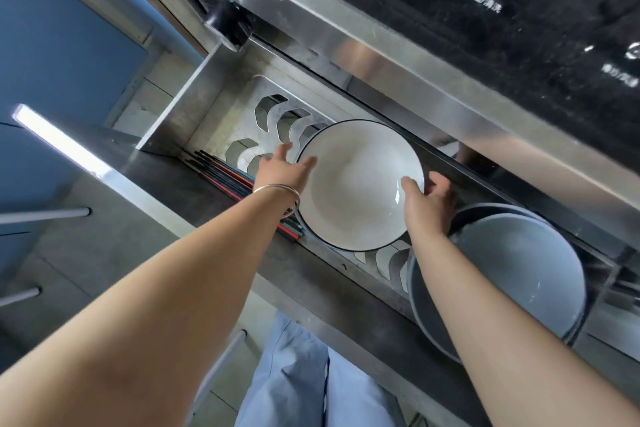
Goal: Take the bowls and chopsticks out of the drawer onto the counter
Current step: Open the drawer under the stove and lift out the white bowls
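Observation:
A white bowl with a thin dark rim sits tilted in the open steel drawer, over its slotted rack. My left hand, with a bangle on the wrist, touches the bowl's left rim, thumb on the edge and fingers spread. My right hand grips the right rim, thumb inside the bowl. A bundle of dark and red chopsticks lies along the drawer's near side, left of the bowl, partly under my left wrist. Stacked grey bowls lean at the right end of the drawer.
Above the drawer runs a steel band and a black glass control panel with white symbols. The slotted rack stands behind the white bowl. Blue cabinet fronts lie to the left. My legs in light blue trousers are below.

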